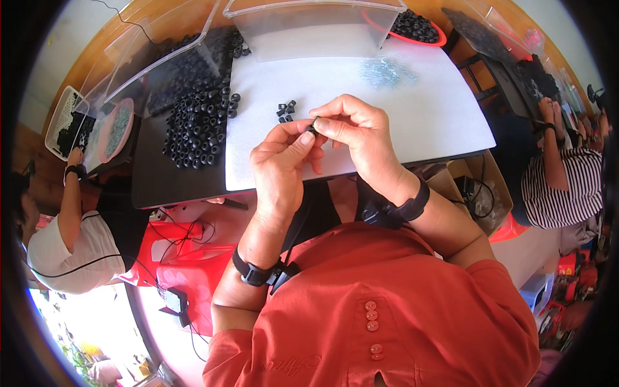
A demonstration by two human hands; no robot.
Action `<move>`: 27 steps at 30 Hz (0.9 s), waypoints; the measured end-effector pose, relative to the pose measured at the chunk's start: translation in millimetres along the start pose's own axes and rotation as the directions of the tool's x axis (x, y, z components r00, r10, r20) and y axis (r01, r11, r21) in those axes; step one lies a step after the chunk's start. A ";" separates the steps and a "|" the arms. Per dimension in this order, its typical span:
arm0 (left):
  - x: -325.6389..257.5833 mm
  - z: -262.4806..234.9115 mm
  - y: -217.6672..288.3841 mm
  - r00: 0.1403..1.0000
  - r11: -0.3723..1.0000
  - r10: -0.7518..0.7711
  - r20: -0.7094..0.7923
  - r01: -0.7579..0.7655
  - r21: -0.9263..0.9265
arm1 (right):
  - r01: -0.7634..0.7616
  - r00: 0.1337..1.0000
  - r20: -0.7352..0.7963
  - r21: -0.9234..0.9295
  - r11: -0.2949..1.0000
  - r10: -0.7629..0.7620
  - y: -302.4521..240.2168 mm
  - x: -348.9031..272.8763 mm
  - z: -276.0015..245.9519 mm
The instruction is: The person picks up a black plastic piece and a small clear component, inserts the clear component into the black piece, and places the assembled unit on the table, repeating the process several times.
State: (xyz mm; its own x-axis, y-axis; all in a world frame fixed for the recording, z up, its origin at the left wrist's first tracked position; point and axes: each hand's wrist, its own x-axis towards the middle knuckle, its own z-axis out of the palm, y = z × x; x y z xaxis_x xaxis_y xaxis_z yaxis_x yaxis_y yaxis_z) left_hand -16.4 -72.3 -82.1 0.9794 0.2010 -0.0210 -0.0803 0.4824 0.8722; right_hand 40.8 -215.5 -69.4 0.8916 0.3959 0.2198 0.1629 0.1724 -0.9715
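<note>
Close above the white sheet, the fingertips of both my hands meet at a small black plastic part (311, 129). My left hand (278, 161) is closed, pinching the part between thumb and fingers. My right hand (364, 132) pinches at its upper end with thumb and forefinger; whether a second piece is between those fingers cannot be made out. Just beyond my left fingertips lies a little group of small black square-edged pieces (284, 111). Left of them spreads a large heap of rounded black parts with holes (195, 132).
A clear plastic bin (309, 35) stands at the sheet's far edge. Thin, shiny, spring-like pieces (387, 72) are piled on the white sheet (438, 116). A red tray (440, 39) of black parts sits far right. Co-workers' arms show at left (69, 219) and right (556, 155).
</note>
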 end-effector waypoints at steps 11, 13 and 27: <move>2.5 -8.2 -4.9 0.999 0.996 0.043 0.027 -0.041 -0.082 | 0.046 0.998 0.039 0.035 0.998 -0.048 -3.4 8.2 4.5; 2.5 -8.8 -5.6 0.999 0.997 0.036 0.017 -0.035 -0.076 | 0.061 0.997 0.043 0.005 0.998 -0.061 -5.4 8.7 4.6; 2.0 -8.5 -6.5 1.000 0.999 0.002 0.016 -0.001 -0.046 | 0.196 0.980 0.050 -0.064 0.979 -0.193 9.4 1.0 2.8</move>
State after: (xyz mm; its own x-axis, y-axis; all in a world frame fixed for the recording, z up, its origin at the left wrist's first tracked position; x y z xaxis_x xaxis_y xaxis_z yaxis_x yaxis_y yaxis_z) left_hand -15.5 -67.8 -91.9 0.9821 0.1878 -0.0115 -0.0897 0.5213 0.8486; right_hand 42.1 -211.0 -78.1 0.8210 0.4001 0.4074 0.3610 0.1891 -0.9132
